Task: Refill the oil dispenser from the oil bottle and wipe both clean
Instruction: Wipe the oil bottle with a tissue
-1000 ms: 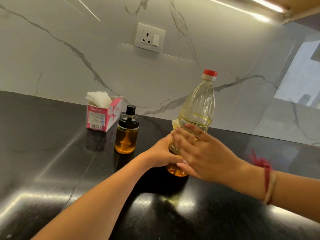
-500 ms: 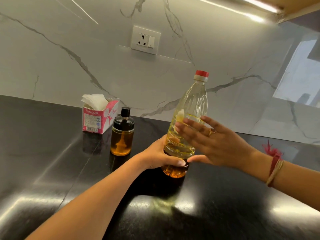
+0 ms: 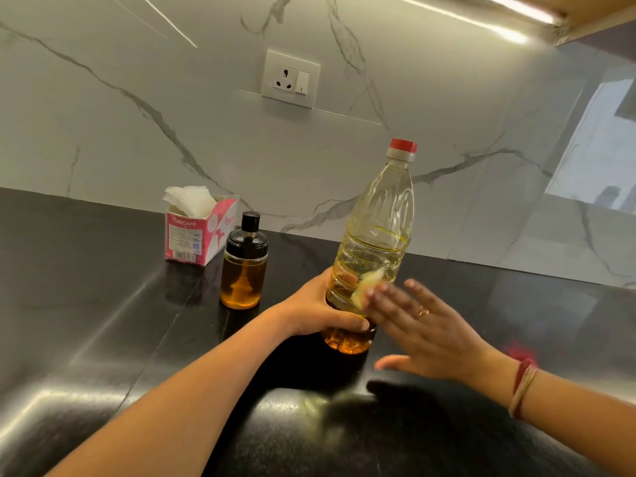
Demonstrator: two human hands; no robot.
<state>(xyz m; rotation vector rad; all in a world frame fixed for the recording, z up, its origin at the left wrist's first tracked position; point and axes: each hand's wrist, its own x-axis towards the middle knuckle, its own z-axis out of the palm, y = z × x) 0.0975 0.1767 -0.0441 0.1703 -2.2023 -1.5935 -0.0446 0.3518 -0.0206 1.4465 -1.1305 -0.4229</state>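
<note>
Wiping of the oil bottle (image 3: pixel 375 235) is judged to be the step in hand.

Head view: the oil bottle is seen upright on the black desk (image 3: pixel 86 321), its red cap on and oil partway up its body. Its lower body is gripped by the left hand (image 3: pixel 316 311), which comes in from eight o'clock, with the fingers (image 3: pixel 344 323) curled round the plastic. From four o'clock the right hand (image 3: pixel 423 335) is laid against the bottle's side. Its fingers (image 3: pixel 389 297) are straight and spread, and a small tissue wad (image 3: pixel 368 284) is pressed under the fingertips. The hand is motion-blurred, so the exact contact cannot be told.

The oil dispenser (image 3: pixel 245 266) stands apart at the bottle's nine o'clock, capped and filled with amber oil. The tissue box (image 3: pixel 196 232) sits just beside it at its ten o'clock.

For a good wipe, the base should be held firmly so the bottle is not tipped by sideways pressure. The wad should be drawn in long strokes round the ribbed body, where oil is likely to be trapped. The neck and the ring under the cap should be covered too. A fresh tissue should be taken once the wad is soaked, or the oil is only smeared.
</note>
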